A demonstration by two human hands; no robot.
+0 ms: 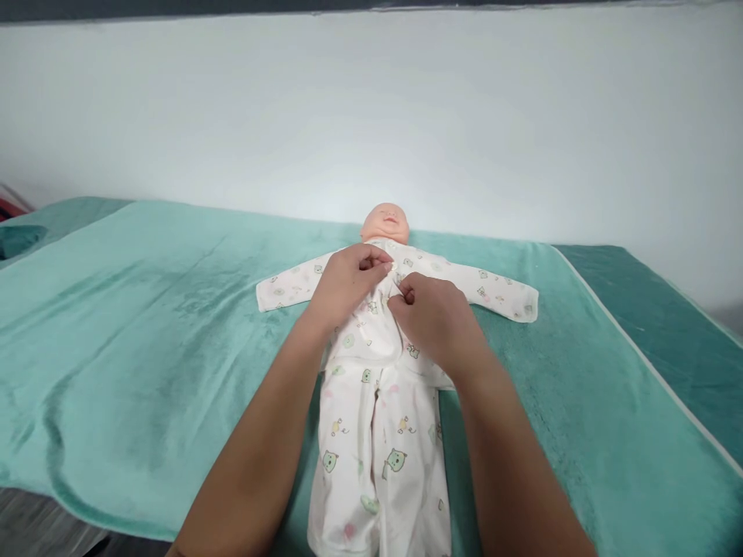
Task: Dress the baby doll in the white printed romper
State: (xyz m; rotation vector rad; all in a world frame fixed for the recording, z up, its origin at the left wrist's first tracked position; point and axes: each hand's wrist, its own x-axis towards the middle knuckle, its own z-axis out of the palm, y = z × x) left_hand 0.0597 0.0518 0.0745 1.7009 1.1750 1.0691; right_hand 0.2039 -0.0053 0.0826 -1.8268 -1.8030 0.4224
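Observation:
A baby doll (385,223) lies on its back, head toward the wall. It wears a white printed top (371,329) with long sleeves stretched out to both sides, and matching trousers (380,464). Over the chest, my left hand (354,278) pinches the front edge of the top near the neck. My right hand (433,309) is just below and to the right, its fingers closed on the other part of the front opening. Below my hands the front edges overlap loosely. Any fastener between my fingertips is too small to make out.
A green plush blanket (145,348) with soft wrinkles lies under the doll. Darker green cloth (655,309) shows at the right beyond a pale edge. A white wall (371,108) rises behind, and grey floor (35,518) shows at the lower left.

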